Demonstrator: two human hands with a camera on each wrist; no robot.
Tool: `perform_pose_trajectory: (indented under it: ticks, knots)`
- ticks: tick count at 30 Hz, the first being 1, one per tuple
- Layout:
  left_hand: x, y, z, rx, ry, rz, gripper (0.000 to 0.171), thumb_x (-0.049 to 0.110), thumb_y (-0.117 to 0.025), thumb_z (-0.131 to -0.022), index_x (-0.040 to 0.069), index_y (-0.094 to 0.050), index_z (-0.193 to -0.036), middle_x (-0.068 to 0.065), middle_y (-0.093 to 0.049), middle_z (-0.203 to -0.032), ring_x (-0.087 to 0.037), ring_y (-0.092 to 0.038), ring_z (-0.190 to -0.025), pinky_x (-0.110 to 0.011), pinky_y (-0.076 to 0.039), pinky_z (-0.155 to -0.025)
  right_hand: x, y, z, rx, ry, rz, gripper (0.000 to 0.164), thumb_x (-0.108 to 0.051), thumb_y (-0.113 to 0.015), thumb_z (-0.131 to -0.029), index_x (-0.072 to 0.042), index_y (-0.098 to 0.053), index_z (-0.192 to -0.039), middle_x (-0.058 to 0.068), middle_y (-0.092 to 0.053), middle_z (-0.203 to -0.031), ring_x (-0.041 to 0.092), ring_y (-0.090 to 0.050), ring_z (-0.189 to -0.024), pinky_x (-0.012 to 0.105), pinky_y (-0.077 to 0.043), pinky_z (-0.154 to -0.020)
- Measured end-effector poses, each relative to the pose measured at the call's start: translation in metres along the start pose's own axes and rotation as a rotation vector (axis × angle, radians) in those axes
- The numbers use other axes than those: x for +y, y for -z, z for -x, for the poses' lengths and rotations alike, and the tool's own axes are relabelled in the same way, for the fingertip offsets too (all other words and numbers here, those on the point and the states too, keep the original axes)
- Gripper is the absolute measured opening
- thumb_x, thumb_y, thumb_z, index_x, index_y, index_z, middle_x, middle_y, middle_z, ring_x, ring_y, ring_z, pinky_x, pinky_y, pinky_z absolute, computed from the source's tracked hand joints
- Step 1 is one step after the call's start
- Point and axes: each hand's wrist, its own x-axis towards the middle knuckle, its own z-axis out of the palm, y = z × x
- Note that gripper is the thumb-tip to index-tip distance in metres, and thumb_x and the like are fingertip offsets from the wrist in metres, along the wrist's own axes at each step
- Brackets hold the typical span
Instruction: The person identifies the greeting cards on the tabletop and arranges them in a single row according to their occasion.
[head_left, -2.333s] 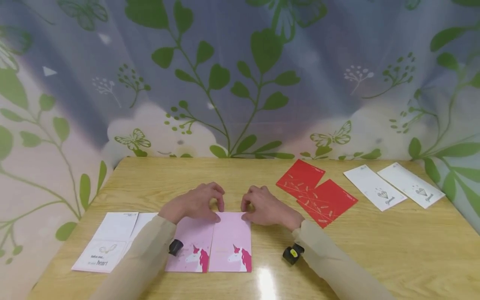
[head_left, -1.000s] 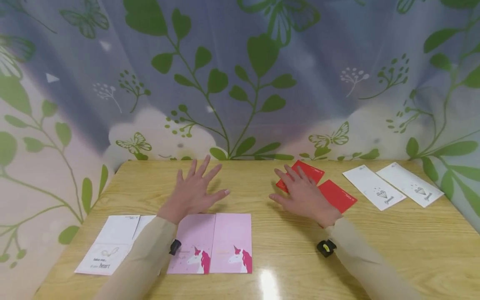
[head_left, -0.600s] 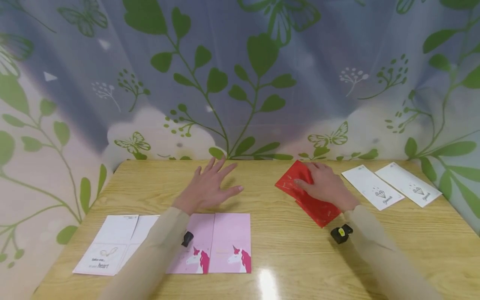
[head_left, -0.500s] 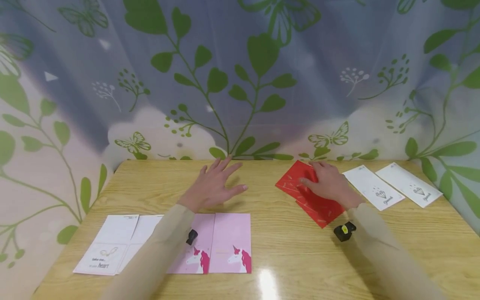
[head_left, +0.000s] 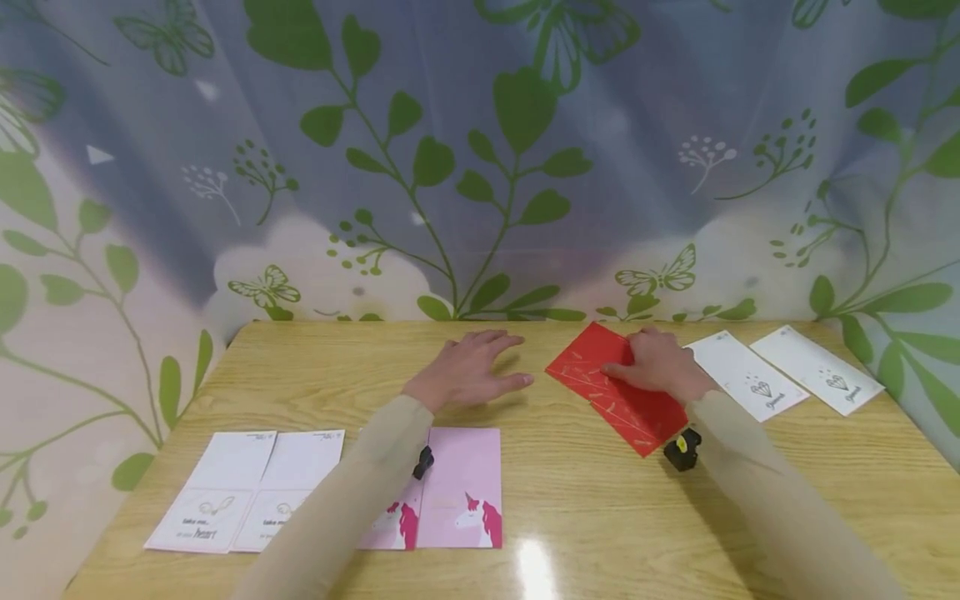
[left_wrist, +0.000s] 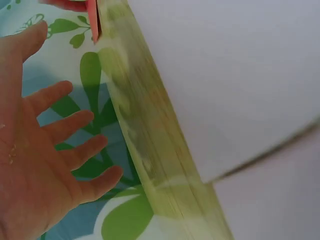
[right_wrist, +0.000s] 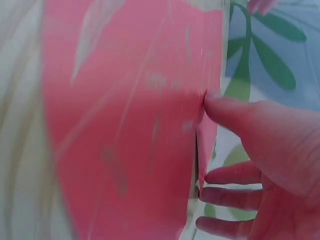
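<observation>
Two red cards with a gold leaf print lie partly overlapped at the right back of the wooden table. My right hand (head_left: 660,364) pinches the farther red card (head_left: 576,367) at its right edge. In the right wrist view, the thumb (right_wrist: 225,107) presses on its face while the fingers reach round the edge. The nearer red card (head_left: 628,427) is partly behind that hand. To the left, my left hand (head_left: 470,372) hovers over bare wood, fingers spread, palm empty in the left wrist view.
Two pink unicorn cards (head_left: 463,467) lie at front centre, one partly under the left sleeve. White cards with a wing print (head_left: 213,475) sit side by side at front left. Two white cards with a diamond print (head_left: 750,379) lie far right. A patterned curtain (head_left: 480,167) hangs behind the table.
Both hands left the top edge of the pink cards. The right hand went to the red cards and took hold of one, which shifted slightly left. The left hand opened and moved right towards it.
</observation>
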Motion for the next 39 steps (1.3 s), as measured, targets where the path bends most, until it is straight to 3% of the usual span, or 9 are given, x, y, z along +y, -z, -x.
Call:
perform_pose_trajectory:
  ticks: [5,7,17,23,28,31,35,39]
  knots:
    - [0.002,0.001,-0.004,-0.037,0.003,0.026,0.073,0.065,-0.053,-0.096,0.027,-0.039,-0.157,-0.006,-0.039,-0.164,-0.035,-0.039,-0.15,-0.073,-0.03,-0.114,-0.026,-0.004,-0.001,-0.019,0.068,0.028,0.067,-0.052,-0.071,-0.089,0.0,-0.062,-0.13,0.022,-0.055,-0.131,0.042,-0.054,-0.113,0.071,-0.048,-0.091]
    - [0.002,0.001,-0.006,-0.05,0.008,0.032,0.073,0.062,-0.056,-0.096,0.027,-0.039,-0.158,-0.007,-0.038,-0.164,-0.035,-0.039,-0.15,-0.071,-0.031,-0.114,-0.036,-0.006,-0.002,-0.014,0.107,0.033,0.074,-0.054,-0.073,-0.087,-0.001,-0.06,-0.136,0.023,-0.054,-0.137,0.043,-0.053,-0.119,0.074,-0.046,-0.095]
    - [-0.007,0.002,-0.018,-0.131,0.033,0.034,0.086,0.054,-0.072,-0.087,0.026,-0.035,-0.16,-0.01,-0.03,-0.167,-0.041,-0.033,-0.151,-0.071,-0.029,-0.116,-0.057,-0.009,-0.003,0.002,0.184,0.005,0.082,-0.054,-0.082,-0.08,-0.005,-0.057,-0.14,0.022,-0.05,-0.144,0.044,-0.049,-0.129,0.074,-0.045,-0.099]
    - [-0.006,0.0,-0.02,-0.143,0.053,0.033,0.082,0.051,-0.076,-0.086,0.025,-0.041,-0.156,-0.009,-0.032,-0.166,-0.041,-0.032,-0.15,-0.071,-0.027,-0.116,-0.06,-0.013,-0.003,0.053,0.261,-0.068,0.083,-0.046,-0.086,-0.08,-0.003,-0.051,-0.142,0.023,-0.055,-0.14,0.042,-0.056,-0.124,0.061,-0.053,-0.098]
    - [-0.005,-0.002,-0.023,-0.072,0.044,0.1,0.067,0.038,-0.081,-0.086,0.02,-0.049,-0.141,-0.009,-0.052,-0.146,-0.033,-0.049,-0.134,-0.057,-0.04,-0.113,-0.061,-0.018,0.0,0.087,0.273,-0.118,0.081,-0.041,-0.087,-0.08,-0.002,-0.049,-0.141,0.02,-0.062,-0.13,0.035,-0.062,-0.114,0.054,-0.057,-0.095]
    - [-0.003,-0.004,-0.025,-0.043,0.009,0.185,0.059,0.024,-0.081,-0.087,0.014,-0.049,-0.135,-0.01,-0.062,-0.12,-0.027,-0.059,-0.111,-0.043,-0.051,-0.099,-0.062,-0.018,0.007,0.093,0.243,-0.097,0.083,-0.045,-0.085,-0.081,-0.004,-0.048,-0.143,0.022,-0.061,-0.131,0.038,-0.062,-0.114,0.055,-0.058,-0.09]
    - [-0.002,-0.005,-0.026,-0.037,-0.011,0.26,0.054,0.015,-0.08,-0.087,0.013,-0.047,-0.13,-0.006,-0.064,-0.095,-0.019,-0.059,-0.085,-0.03,-0.051,-0.079,-0.063,-0.016,0.016,0.077,0.206,-0.053,0.088,-0.05,-0.081,-0.083,-0.007,-0.044,-0.149,0.026,-0.056,-0.136,0.044,-0.059,-0.116,0.057,-0.06,-0.082]
    - [-0.001,-0.005,-0.026,-0.031,-0.016,0.26,0.053,0.013,-0.079,-0.087,0.014,-0.046,-0.129,-0.004,-0.063,-0.091,-0.016,-0.058,-0.081,-0.028,-0.049,-0.077,-0.063,-0.013,0.024,0.053,0.184,-0.047,0.09,-0.052,-0.078,-0.086,-0.008,-0.039,-0.154,0.028,-0.053,-0.138,0.047,-0.057,-0.116,0.058,-0.059,-0.08]
